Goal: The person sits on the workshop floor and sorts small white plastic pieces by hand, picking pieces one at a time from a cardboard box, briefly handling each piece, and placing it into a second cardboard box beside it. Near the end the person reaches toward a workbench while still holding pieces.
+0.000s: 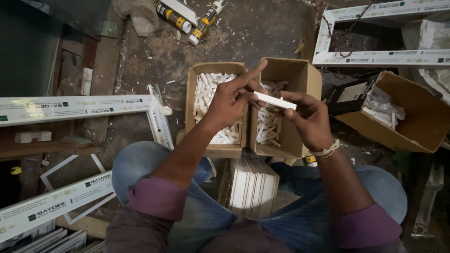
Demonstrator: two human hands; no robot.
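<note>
White plastic strip pinched between both hands, held level above two open boxes. Left hand closed on the strip's near end with thumb and bent fingers, index finger stretched out straight past it. Right hand clamped on the far end, fingertips wrapped round it, string band on the wrist. Directly under the left grip, left box packed with short white pieces; under the strip and right grip, right box holding a looser heap of the same pieces. Nearer the body, below both hands, stack of white slats upright between the knees in blue jeans. Off beyond the right grip, third box tipped open with clear bags inside. Away past the left grip, long white profile lying across the floor, sealant tubes further off on the dirt.
</note>
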